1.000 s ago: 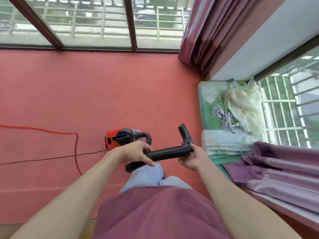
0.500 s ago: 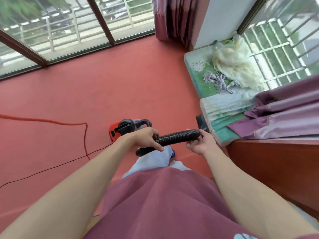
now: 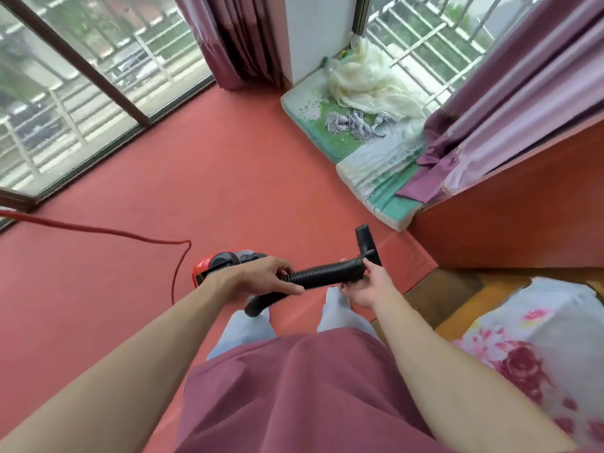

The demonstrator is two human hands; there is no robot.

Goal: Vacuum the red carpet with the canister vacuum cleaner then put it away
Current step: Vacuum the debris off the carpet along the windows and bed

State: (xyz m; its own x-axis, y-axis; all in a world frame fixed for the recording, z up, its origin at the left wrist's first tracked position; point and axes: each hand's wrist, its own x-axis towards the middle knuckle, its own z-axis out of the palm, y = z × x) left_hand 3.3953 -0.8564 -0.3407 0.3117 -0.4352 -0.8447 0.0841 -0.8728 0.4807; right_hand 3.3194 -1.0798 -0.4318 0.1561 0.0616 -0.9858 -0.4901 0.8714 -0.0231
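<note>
The red carpet covers the floor ahead of me. A small red and black canister vacuum sits on it, partly hidden behind my left hand. That hand grips the black ribbed hose near its lower end. My right hand holds the hose's other end, just below the black nozzle, which points up and away. The hose is off the floor, level between both hands.
An orange cord runs across the carpet from the left to the vacuum. A green mattress with cream cloth lies by the right window. Purple curtains, a wooden panel and a floral bed cover stand at right.
My view has swung right and tilted, bringing the wooden panel and floral cover into sight. Both hands keep their hold on the hose; the nozzle now points more upright.
</note>
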